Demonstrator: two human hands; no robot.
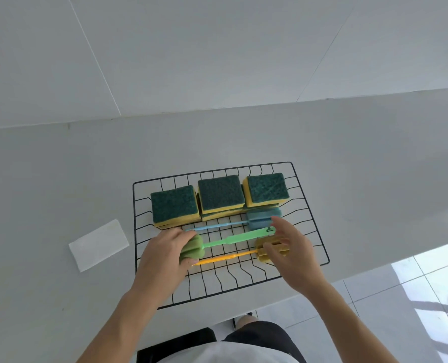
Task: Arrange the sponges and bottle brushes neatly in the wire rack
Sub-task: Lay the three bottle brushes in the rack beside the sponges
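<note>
A black wire rack (306,205) lies on the white counter. Three stacks of yellow sponges with green scouring tops fill its far side: left (174,205), middle (220,193), right (267,189). In front lie three bottle brushes side by side. The blue brush (263,218) has its foam head at the right. The green brush (233,240) has its foam head at the left, gripped by my left hand (165,254). The orange brush (225,258) has its yellow foam head at the right under the fingers of my right hand (292,254), whose fingertips also touch the green handle's end.
A white paper sheet (98,244) lies on the counter left of the rack. A white tiled wall rises behind the counter. The counter's front edge runs just below the rack, with glossy floor tiles (406,289) beyond it at the right.
</note>
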